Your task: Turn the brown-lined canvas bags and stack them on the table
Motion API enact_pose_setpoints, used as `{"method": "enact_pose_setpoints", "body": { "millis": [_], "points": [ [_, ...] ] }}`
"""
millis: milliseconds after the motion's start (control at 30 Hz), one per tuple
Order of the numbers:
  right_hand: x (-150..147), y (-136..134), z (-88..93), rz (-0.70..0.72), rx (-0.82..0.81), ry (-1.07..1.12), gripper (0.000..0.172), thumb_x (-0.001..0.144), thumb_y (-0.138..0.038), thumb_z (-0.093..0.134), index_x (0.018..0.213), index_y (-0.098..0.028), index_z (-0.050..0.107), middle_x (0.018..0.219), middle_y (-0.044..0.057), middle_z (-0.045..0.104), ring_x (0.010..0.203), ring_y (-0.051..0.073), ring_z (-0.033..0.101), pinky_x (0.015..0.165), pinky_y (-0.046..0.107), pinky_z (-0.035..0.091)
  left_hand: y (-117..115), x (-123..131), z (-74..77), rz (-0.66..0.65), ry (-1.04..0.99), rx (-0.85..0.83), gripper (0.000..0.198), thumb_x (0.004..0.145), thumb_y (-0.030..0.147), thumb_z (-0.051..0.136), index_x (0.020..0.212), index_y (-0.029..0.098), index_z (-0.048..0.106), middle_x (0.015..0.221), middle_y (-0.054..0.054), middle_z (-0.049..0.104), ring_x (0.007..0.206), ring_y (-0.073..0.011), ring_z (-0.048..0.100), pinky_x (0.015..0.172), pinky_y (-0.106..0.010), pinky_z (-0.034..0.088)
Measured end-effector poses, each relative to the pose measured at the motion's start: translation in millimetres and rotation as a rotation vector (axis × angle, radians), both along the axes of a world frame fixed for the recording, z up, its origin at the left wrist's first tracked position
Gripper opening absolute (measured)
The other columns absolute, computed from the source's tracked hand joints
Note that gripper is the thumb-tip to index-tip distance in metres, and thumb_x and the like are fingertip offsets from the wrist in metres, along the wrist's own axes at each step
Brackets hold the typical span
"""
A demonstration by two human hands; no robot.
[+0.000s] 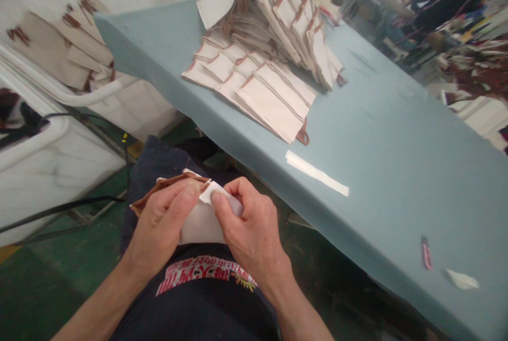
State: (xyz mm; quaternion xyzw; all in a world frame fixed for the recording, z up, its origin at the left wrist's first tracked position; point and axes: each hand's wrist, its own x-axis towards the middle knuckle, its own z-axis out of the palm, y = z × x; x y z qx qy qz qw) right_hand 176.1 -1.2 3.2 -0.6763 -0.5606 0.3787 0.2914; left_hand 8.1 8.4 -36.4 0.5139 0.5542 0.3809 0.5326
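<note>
Close to my apron, my left hand (170, 211) pinches the brown-trimmed edge of an off-white fabric bag (200, 224). My right hand (248, 219) is closed on the same bag's white edge, thumb on top. The two thumbs are a short way apart, with a small white flap between them. Much of the bag is hidden behind my fingers. On the table, beyond my hands, lie several similar off-white bags (273, 100) with brown edging and cord loops.
A blue-grey covered table (381, 171) runs diagonally on the right. White strips (317, 173), a pink-handled cutter (426, 252) and a pale scrap (462, 279) rest there. A taller bag pile (293, 18) stands behind. White bins (130, 97) are at left. A person (448, 2) is far right.
</note>
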Motion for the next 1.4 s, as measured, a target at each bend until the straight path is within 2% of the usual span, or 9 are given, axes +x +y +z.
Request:
{"method": "enact_pose_setpoints", "body": {
  "millis": [133,333,500,600,733,933,1100,1233,1400],
  "points": [
    [-0.2,-1.3,-1.6,0.007,0.025,0.007,0.028,0.098,-0.046,0.061,0.081,-0.025,0.064,0.067,-0.002,0.065,0.061,0.016,0.057,0.064,0.030,0.035,4.5,4.3,11.0,-0.025,-0.027,0.019,0.033,0.095,0.052,0.075,0.082,0.022,0.080,0.077,-0.002,0.078,0.058,-0.0155,0.061,0.048,-0.022,0.047],
    [8.6,-0.4,-4.0,0.024,0.029,0.042,0.029,0.100,-0.047,0.067,0.080,-0.025,0.064,0.066,-0.004,0.063,0.061,0.015,0.056,0.065,0.030,0.036,6.3,7.1,25.2,0.021,0.143,0.239,0.024,0.091,0.036,0.069,0.073,0.023,0.078,0.065,0.003,0.073,0.051,-0.0120,0.057,0.043,-0.018,0.044],
    [19.0,5.6,-0.9,0.059,0.086,0.189,0.027,0.098,-0.047,0.071,0.086,-0.024,0.067,0.079,-0.002,0.068,0.074,0.017,0.060,0.071,0.031,0.044,5.4,7.0,28.2,-0.007,0.163,0.302,0.027,0.093,0.030,0.066,0.070,0.024,0.077,0.066,0.005,0.075,0.055,-0.0116,0.063,0.048,-0.017,0.048],
    [19.9,8.8,0.5,0.117,-0.003,0.307,0.031,0.099,-0.052,0.075,0.089,-0.023,0.068,0.081,-0.002,0.068,0.074,0.016,0.058,0.069,0.031,0.044,4.7,8.1,31.5,-0.033,0.173,0.329,0.027,0.094,0.028,0.065,0.069,0.024,0.077,0.068,0.005,0.077,0.059,-0.0124,0.067,0.052,-0.017,0.051],
    [19.0,12.5,-3.1,0.180,-0.143,0.473,0.049,0.096,-0.068,0.079,0.085,-0.023,0.063,0.075,-0.004,0.060,0.069,0.015,0.051,0.062,0.030,0.038,3.6,8.9,36.5,-0.074,0.169,0.340,0.026,0.093,0.026,0.065,0.069,0.025,0.075,0.069,0.006,0.079,0.058,-0.0112,0.068,0.054,-0.015,0.053],
    [19.5,11.7,-8.6,0.201,-0.217,0.730,0.060,0.089,-0.078,0.084,0.086,-0.024,0.056,0.076,-0.006,0.050,0.069,0.014,0.042,0.062,0.029,0.036,-1.0,-0.5,34.4,-0.156,0.224,0.366,0.024,0.100,0.029,0.065,0.080,0.026,0.078,0.075,0.007,0.080,0.060,-0.0112,0.068,0.055,-0.015,0.052],
    [12.3,1.9,-12.2,0.166,-0.205,0.736,0.049,0.097,-0.067,0.077,0.087,-0.026,0.053,0.077,-0.006,0.048,0.068,0.015,0.041,0.062,0.030,0.033,-12.8,-4.4,25.5,-0.204,0.327,0.444,0.029,0.113,0.030,0.055,0.099,0.027,0.079,0.077,0.006,0.077,0.062,-0.0142,0.068,0.069,-0.022,0.059],
    [-0.3,-5.5,-18.8,0.096,-0.065,0.528,0.030,0.108,-0.047,0.052,0.086,-0.026,0.049,0.080,-0.003,0.053,0.076,0.018,0.050,0.072,0.033,0.038,-19.1,9.6,24.7,-0.102,0.402,0.517,0.029,0.112,0.026,0.052,0.092,0.024,0.072,0.082,0.002,0.081,0.067,-0.0165,0.074,0.067,-0.024,0.058],
    [-12.3,-4.7,-31.4,0.020,-0.054,0.546,0.024,0.101,-0.043,0.044,0.083,-0.027,0.046,0.080,-0.003,0.050,0.077,0.019,0.049,0.070,0.032,0.040,-15.8,18.0,14.3,-0.116,0.321,0.481,0.031,0.111,0.027,0.049,0.086,0.025,0.067,0.080,0.002,0.080,0.067,-0.0172,0.072,0.068,-0.026,0.058]
  ]
}}
